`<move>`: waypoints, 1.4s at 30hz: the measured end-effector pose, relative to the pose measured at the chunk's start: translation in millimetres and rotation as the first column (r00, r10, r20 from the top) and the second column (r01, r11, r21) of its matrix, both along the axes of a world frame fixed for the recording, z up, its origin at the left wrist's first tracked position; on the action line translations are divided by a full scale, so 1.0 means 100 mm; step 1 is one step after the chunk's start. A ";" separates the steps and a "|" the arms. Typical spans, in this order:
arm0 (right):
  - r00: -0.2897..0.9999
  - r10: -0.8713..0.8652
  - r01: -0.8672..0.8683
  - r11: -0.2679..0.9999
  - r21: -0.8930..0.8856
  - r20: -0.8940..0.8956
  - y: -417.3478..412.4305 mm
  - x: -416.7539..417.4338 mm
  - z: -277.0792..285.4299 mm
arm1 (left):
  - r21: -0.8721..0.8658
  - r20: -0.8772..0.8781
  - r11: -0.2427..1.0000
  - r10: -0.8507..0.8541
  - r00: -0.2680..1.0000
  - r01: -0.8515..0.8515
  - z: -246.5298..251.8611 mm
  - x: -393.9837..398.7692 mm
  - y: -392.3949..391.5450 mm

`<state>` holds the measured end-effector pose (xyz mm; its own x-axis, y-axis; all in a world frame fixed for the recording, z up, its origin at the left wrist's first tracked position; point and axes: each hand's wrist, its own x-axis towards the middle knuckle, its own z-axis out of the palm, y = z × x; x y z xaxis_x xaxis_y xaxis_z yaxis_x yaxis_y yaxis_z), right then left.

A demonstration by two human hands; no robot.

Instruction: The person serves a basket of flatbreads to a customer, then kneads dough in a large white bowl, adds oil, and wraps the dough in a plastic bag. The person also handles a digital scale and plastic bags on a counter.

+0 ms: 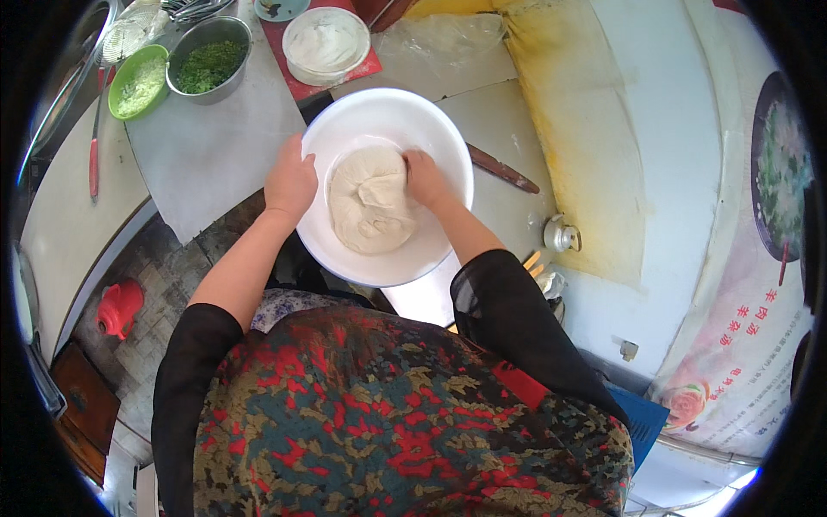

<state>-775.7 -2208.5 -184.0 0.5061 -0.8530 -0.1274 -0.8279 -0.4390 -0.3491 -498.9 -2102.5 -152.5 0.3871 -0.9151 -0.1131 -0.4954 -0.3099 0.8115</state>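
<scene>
A large white basin [387,274] with a blue rim stands before me. Inside lies a soft mass of pale dough [371,213], its surface folded and creased near the middle. My left hand [291,181] grips the basin's left rim, thumb on the inner side. My right hand [426,178] reaches inside the basin and holds the dough's upper right edge; its fingertips are partly hidden against the dough.
White powder fills a round tub [325,45] beyond the basin. A metal pot [210,61] of chopped greens and a green bowl [137,84] stand at the upper left. A wooden rolling pin [504,169] and a small metal kettle [561,234] lie rightward. A red jug [119,309] is on the floor.
</scene>
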 end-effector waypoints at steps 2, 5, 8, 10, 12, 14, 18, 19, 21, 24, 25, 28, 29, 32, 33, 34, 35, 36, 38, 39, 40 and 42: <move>0.990 -0.100 0.109 0.990 0.088 -0.095 0.31 -0.13 0.08 | -0.018 0.016 1.000 0.017 1.000 -0.017 -0.04 -0.01 0.00; 0.936 -0.251 0.309 0.921 0.239 -0.245 0.69 -0.23 0.10 | -0.036 -0.082 0.999 0.023 0.996 -0.026 -0.03 -0.03 -0.05; 0.824 -0.433 0.566 0.645 0.513 -0.366 0.89 0.06 0.24 | -0.069 -0.163 0.997 0.026 0.986 -0.038 -0.08 0.00 -0.06; 0.462 -0.877 0.505 0.135 0.853 -0.134 1.07 0.34 0.58 | -0.087 -0.176 0.995 0.033 0.984 -0.049 -0.11 0.02 -0.06; 0.276 -0.960 0.269 0.029 0.963 -0.048 0.99 0.38 0.72 | -0.083 -0.185 0.995 0.039 0.982 -0.055 -0.07 -0.04 -0.07; 0.359 -0.933 0.226 0.106 0.968 0.019 0.65 0.21 0.84 | -0.065 -0.195 0.998 -0.001 0.981 -0.012 -0.01 -0.01 -0.04; 0.927 -0.364 0.333 0.910 0.247 0.093 0.58 0.72 0.85 | -0.094 -0.103 0.996 -0.016 0.995 0.006 -0.02 0.03 -0.03; 0.989 -0.138 0.134 0.988 0.082 0.045 0.70 0.76 0.44 | -0.072 -0.112 0.997 -0.036 0.993 0.028 0.03 0.02 -0.04; 0.997 0.076 -0.077 0.997 -0.013 -0.020 0.74 0.88 0.07 | -0.032 -0.117 0.998 -0.057 0.991 0.054 0.13 0.04 -0.07; 0.996 0.061 -0.038 0.939 0.342 -0.058 0.55 1.08 0.31 | 0.011 -0.133 1.000 -0.009 0.991 0.010 0.05 0.03 -0.06; 0.987 0.127 -0.050 0.829 0.556 -0.100 0.37 1.05 0.49 | 0.000 -0.126 1.000 -0.015 0.992 0.015 0.02 0.04 -0.10; 0.992 0.013 -0.078 0.849 0.523 0.127 0.46 0.82 1.22 | -0.048 -0.108 0.999 -0.009 0.994 0.004 -0.03 0.05 -0.10; 0.999 0.045 -0.041 0.917 0.396 -0.001 0.45 0.67 1.31 | -0.083 -0.100 0.996 -0.019 0.995 0.010 -0.03 0.03 -0.11; 0.879 0.168 -0.244 0.963 -0.118 -0.446 0.34 -0.08 0.66 | -0.078 -0.123 0.996 -0.058 0.991 0.049 0.06 -0.01 -0.07; 0.799 0.232 -0.354 0.927 -0.122 -0.555 0.21 -0.17 0.56 | -0.063 -0.132 0.997 -0.061 0.989 0.053 0.08 0.01 -0.09; 0.701 0.286 -0.465 0.878 -0.113 -0.654 0.06 -0.20 0.49 | -0.055 -0.118 0.996 -0.069 0.991 0.063 0.06 0.02 -0.09; 0.588 0.323 -0.566 0.819 -0.092 -0.742 -0.08 -0.23 0.42 | -0.047 -0.105 0.996 -0.081 0.991 0.076 0.04 0.03 -0.09; 0.551 0.379 -0.635 0.769 -0.078 -0.744 -0.23 -0.18 0.37 | -0.035 -0.089 0.996 -0.088 0.992 0.085 0.01 0.05 -0.08; 0.466 0.463 -0.737 0.675 -0.041 -0.754 -0.33 -0.16 0.36 | -0.026 -0.120 0.999 -0.047 0.992 0.044 0.02 0.05 -0.05; 0.599 0.461 -0.649 0.758 -0.060 -0.655 -0.28 -0.22 0.23 | -0.022 -0.135 1.000 -0.022 0.991 0.020 0.03 0.05 -0.02; 0.718 0.418 -0.537 0.842 -0.061 -0.556 -0.19 -0.40 0.06 | -0.023 -0.141 0.999 -0.040 0.989 0.037 0.04 0.04 -0.03; 0.796 0.330 -0.377 0.926 0.010 -0.507 -0.06 -0.48 0.00 | -0.027 -0.146 0.999 -0.039 0.988 0.036 0.04 0.06 -0.02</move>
